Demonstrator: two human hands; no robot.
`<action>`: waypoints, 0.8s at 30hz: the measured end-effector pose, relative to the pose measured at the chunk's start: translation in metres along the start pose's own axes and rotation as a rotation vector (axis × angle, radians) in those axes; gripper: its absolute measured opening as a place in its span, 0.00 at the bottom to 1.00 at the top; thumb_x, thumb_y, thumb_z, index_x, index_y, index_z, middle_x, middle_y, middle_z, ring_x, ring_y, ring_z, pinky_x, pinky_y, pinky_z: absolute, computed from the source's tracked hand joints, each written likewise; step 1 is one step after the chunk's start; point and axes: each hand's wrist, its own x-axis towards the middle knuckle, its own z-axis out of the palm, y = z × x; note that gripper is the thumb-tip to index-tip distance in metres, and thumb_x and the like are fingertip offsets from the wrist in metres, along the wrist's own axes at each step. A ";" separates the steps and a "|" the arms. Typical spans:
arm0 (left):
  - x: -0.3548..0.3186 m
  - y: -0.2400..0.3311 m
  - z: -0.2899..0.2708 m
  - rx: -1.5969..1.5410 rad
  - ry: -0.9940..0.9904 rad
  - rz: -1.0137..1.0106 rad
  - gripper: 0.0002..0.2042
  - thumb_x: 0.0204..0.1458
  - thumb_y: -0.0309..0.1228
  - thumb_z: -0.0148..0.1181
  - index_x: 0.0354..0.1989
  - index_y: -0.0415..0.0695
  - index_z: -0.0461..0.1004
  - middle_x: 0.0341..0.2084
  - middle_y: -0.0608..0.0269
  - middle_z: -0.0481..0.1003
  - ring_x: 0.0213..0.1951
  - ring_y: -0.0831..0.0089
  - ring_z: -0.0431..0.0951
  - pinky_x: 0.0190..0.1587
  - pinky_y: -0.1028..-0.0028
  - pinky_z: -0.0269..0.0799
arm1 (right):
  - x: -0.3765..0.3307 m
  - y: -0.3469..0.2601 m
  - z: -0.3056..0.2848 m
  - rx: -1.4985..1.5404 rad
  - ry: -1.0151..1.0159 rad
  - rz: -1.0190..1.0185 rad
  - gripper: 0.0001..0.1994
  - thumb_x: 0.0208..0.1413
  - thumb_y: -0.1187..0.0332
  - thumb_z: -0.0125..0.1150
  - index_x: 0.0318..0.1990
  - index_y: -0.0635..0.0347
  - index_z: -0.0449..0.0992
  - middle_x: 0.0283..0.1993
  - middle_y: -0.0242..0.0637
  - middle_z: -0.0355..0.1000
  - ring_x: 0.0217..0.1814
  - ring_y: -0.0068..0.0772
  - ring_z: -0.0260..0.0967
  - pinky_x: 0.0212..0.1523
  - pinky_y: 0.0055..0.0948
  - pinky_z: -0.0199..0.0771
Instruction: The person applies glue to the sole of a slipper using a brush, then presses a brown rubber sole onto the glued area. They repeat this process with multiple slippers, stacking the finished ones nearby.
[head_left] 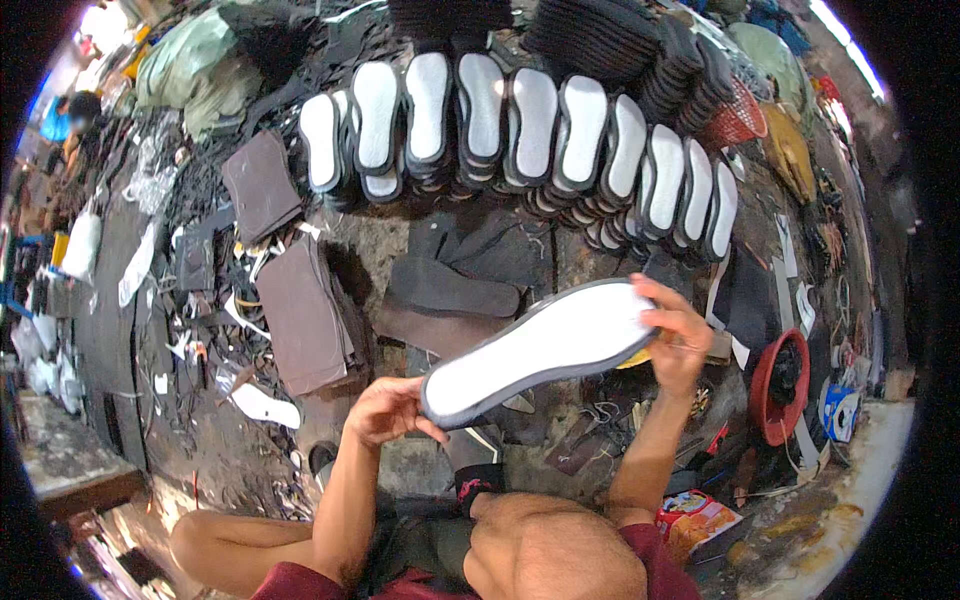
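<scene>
Both hands, left point(385, 412) and right point(677, 335), pinch one white-faced grey-edged sole point(540, 348) by its two ends

A shoemaking workshop: stacked soles point(520, 130) in rows (scraps point(200, 300) everywhere).

1. The shoe sole point(545, 348) you hold has a matt white, cloth-like face and a smooth grey rubbery rim.
2. The stacked soles point(520, 130) ahead of you show the same matt white faces with dark edges.
3. The brown sheets point(303, 315) look matt, like leather or board.
4. The red bowl point(775, 385) looks like smooth plastic.
</scene>
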 end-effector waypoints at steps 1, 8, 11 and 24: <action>0.001 0.002 -0.009 -0.033 -0.033 0.039 0.38 0.56 0.47 0.64 0.68 0.35 0.60 0.61 0.41 0.67 0.58 0.46 0.73 0.50 0.38 0.75 | -0.011 0.005 -0.005 0.030 0.088 0.031 0.16 0.42 0.77 0.68 0.42 0.61 0.81 0.52 0.49 0.78 0.61 0.51 0.73 0.62 0.46 0.71; 0.040 0.016 -0.131 2.001 0.899 0.304 0.41 0.50 0.40 0.69 0.71 0.41 0.56 0.67 0.37 0.58 0.70 0.40 0.53 0.70 0.53 0.53 | -0.024 -0.033 0.002 -0.158 0.514 0.212 0.36 0.51 0.79 0.68 0.69 0.66 0.61 0.49 0.41 0.76 0.51 0.33 0.73 0.57 0.32 0.70; 0.048 -0.011 -0.114 2.061 0.757 -0.004 0.44 0.47 0.52 0.69 0.71 0.47 0.58 0.67 0.36 0.57 0.69 0.38 0.54 0.70 0.50 0.52 | -0.033 -0.037 -0.004 -0.325 0.635 0.265 0.30 0.55 0.79 0.65 0.66 0.66 0.65 0.50 0.42 0.75 0.49 0.32 0.73 0.53 0.29 0.71; 0.119 0.030 -0.100 2.397 -0.089 -0.212 0.16 0.38 0.39 0.71 0.37 0.49 0.80 0.37 0.58 0.78 0.43 0.59 0.78 0.46 0.61 0.75 | -0.033 -0.029 0.007 -0.416 0.686 0.361 0.22 0.56 0.77 0.67 0.59 0.65 0.73 0.51 0.36 0.74 0.48 0.26 0.70 0.50 0.25 0.70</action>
